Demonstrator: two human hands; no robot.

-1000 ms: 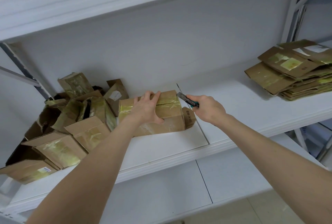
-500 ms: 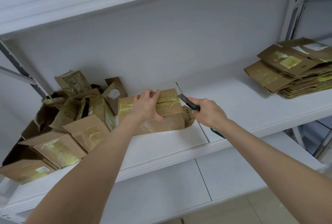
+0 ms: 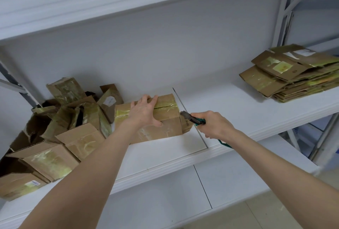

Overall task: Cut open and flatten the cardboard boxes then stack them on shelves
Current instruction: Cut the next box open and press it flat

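Several unflattened cardboard boxes (image 3: 60, 133) lie heaped at the left end of the middle shelf (image 3: 229, 104). Just right of the heap stands the taped box (image 3: 165, 127). The left hand (image 3: 145, 111) presses on it, fingers laid flat and slightly apart across its top, thumb down the front face. At the box's right end, the blade of a utility knife (image 3: 191, 118) lies at the upper corner beside an open flap. The right hand (image 3: 216, 126) has its fingers wrapped tightly round the green handle. Far right, well apart, flattened boxes (image 3: 293, 76) lie stacked on the same shelf.
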